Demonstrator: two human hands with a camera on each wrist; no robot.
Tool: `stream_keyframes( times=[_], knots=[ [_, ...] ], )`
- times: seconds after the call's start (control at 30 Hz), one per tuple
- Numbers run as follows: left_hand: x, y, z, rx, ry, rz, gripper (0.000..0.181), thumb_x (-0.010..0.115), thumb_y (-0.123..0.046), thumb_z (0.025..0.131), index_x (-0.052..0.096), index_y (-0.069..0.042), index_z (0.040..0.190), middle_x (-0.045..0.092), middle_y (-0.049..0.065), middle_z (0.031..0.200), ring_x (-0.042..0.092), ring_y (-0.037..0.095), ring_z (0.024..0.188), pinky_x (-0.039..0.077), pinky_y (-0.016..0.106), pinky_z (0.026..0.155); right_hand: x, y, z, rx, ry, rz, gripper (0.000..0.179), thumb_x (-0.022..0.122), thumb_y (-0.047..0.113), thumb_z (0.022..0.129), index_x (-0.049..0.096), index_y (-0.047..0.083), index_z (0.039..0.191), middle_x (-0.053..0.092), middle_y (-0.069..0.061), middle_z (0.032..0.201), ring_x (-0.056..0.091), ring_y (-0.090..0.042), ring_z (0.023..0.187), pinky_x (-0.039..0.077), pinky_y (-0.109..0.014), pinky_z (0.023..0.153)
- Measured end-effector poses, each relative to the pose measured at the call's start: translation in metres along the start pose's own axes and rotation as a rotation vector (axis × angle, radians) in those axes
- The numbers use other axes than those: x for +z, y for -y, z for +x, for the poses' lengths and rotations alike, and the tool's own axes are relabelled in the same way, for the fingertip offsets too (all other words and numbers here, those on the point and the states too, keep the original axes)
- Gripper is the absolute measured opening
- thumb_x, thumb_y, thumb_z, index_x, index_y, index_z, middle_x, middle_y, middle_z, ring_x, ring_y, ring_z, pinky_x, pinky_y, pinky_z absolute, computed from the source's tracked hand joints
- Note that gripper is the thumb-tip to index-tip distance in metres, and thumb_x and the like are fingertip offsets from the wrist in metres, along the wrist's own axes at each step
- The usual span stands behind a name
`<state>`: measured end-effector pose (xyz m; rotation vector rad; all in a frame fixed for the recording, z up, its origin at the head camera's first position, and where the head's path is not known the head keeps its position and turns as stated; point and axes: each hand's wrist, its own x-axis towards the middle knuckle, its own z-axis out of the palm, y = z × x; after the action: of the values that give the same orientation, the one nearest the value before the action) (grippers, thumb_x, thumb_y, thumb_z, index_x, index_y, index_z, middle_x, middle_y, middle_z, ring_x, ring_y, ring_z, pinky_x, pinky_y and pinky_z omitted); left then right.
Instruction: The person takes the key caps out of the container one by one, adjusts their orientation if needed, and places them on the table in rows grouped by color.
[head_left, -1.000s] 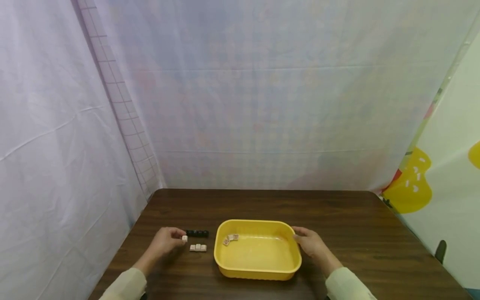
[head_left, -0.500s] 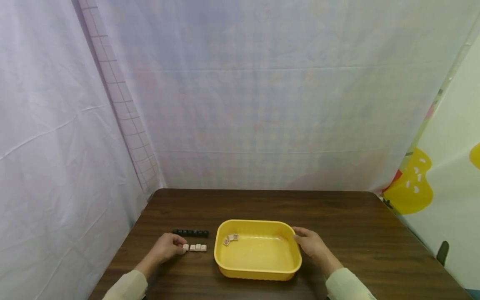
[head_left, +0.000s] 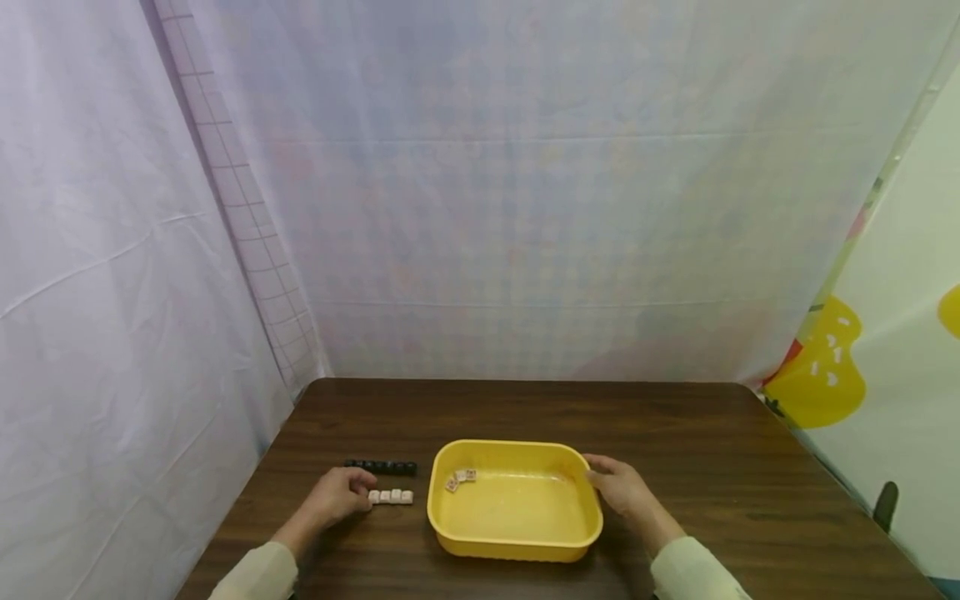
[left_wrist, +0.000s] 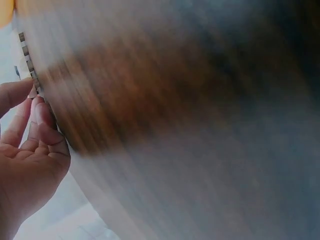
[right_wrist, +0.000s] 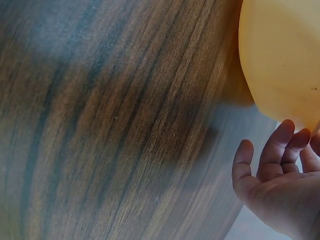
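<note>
My left hand (head_left: 337, 496) is at the left end of a short row of small white cube-like blocks (head_left: 396, 496) on the table. Its thumb and forefinger pinch the end block (left_wrist: 34, 90), seen in the left wrist view. Just behind lies a straight row of small black blocks (head_left: 386, 467). My right hand (head_left: 618, 487) holds the right rim of a yellow plastic basin (head_left: 517, 551), thumb over the edge and the other fingers outside. Inside the basin, near its left wall, sit several white blocks (head_left: 452, 483) with reddish marks.
The brown wood-grain table (head_left: 712, 467) carries everything. White curtains (head_left: 510, 208) hang behind it and on the left. A white cloth with a yellow print (head_left: 817, 375) hangs on the right, and a dark rounded object (head_left: 885, 507) shows at the table's right edge.
My left hand has brought a white block from beside the black row down to the left end of the white row, then slid it right against the others. My right hand has stayed at the basin.
</note>
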<state>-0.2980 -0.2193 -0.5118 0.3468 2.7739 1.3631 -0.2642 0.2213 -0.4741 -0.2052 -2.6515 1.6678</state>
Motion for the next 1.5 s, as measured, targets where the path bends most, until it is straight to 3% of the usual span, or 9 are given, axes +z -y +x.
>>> stream_keyframes(
  times=[0.23,0.47,0.67,0.83,0.97,1.17,1.33,1.5],
  knots=[
    [-0.001,-0.012,0.004,-0.033,-0.084,-0.006,0.031,0.073,0.002,0.076,0.070,0.002,0.107,0.061,0.001,0.082,0.055,0.017,0.074,0.047,0.032,0.063,-0.001,0.002,-0.001,0.008,0.015,-0.023,0.037,0.050,0.006,0.100,0.054,-0.012,0.132,0.053,-0.032,0.133,0.053,-0.043,0.119,0.044,-0.053,0.098],
    [0.008,-0.041,0.013,0.005,-0.133,0.010,0.029,0.076,-0.013,0.086,0.070,-0.002,0.112,0.067,0.003,0.093,0.062,0.019,0.087,0.052,0.040,0.075,-0.001,0.002,0.000,0.014,0.017,-0.015,0.038,0.050,0.006,0.100,0.053,-0.011,0.133,0.053,-0.032,0.134,0.055,-0.042,0.117,0.045,-0.051,0.097],
    [0.026,-0.075,0.020,0.055,-0.083,-0.019,0.028,0.075,-0.019,0.089,0.070,-0.006,0.114,0.068,0.000,0.096,0.062,0.017,0.088,0.053,0.038,0.075,-0.001,0.003,-0.001,0.017,0.010,-0.011,0.038,0.050,0.006,0.100,0.053,-0.011,0.133,0.054,-0.032,0.133,0.058,-0.037,0.111,0.049,-0.047,0.092],
    [0.043,-0.105,0.025,0.098,-0.008,-0.031,0.031,0.073,-0.018,0.091,0.068,-0.005,0.118,0.066,0.007,0.104,0.061,0.022,0.093,0.053,0.040,0.077,-0.001,0.002,0.000,0.012,0.009,-0.014,0.038,0.050,0.006,0.100,0.054,-0.011,0.133,0.054,-0.032,0.132,0.059,-0.038,0.112,0.049,-0.047,0.092],
    [0.059,-0.121,0.029,0.131,0.043,-0.017,0.032,0.073,-0.017,0.091,0.068,-0.004,0.120,0.065,0.011,0.107,0.060,0.022,0.094,0.052,0.041,0.077,-0.001,-0.001,0.001,0.018,0.015,-0.020,0.039,0.050,0.007,0.099,0.054,-0.011,0.134,0.054,-0.031,0.133,0.058,-0.037,0.113,0.048,-0.047,0.094],
    [0.082,-0.132,0.033,0.189,0.087,0.002,0.030,0.072,-0.009,0.090,0.067,0.001,0.118,0.064,0.016,0.104,0.058,0.023,0.090,0.051,0.041,0.073,-0.001,-0.001,0.001,0.012,0.015,-0.018,0.038,0.051,0.007,0.099,0.055,-0.010,0.133,0.055,-0.030,0.132,0.055,-0.039,0.117,0.045,-0.050,0.098],
    [0.098,-0.136,0.035,0.203,0.067,0.050,0.031,0.073,0.000,0.084,0.067,0.007,0.114,0.065,0.021,0.104,0.060,0.031,0.092,0.052,0.046,0.077,-0.001,0.002,-0.001,0.012,0.007,-0.015,0.036,0.051,0.007,0.100,0.056,-0.010,0.132,0.056,-0.030,0.132,0.055,-0.041,0.117,0.045,-0.051,0.098],
    [0.111,-0.135,0.040,0.165,0.053,0.197,0.033,0.073,0.001,0.082,0.068,0.006,0.114,0.068,0.020,0.111,0.064,0.034,0.102,0.053,0.047,0.084,-0.001,0.001,-0.001,0.008,0.002,0.002,0.036,0.052,0.006,0.099,0.056,-0.011,0.130,0.059,-0.030,0.127,0.061,-0.034,0.107,0.050,-0.043,0.090]
  ],
)
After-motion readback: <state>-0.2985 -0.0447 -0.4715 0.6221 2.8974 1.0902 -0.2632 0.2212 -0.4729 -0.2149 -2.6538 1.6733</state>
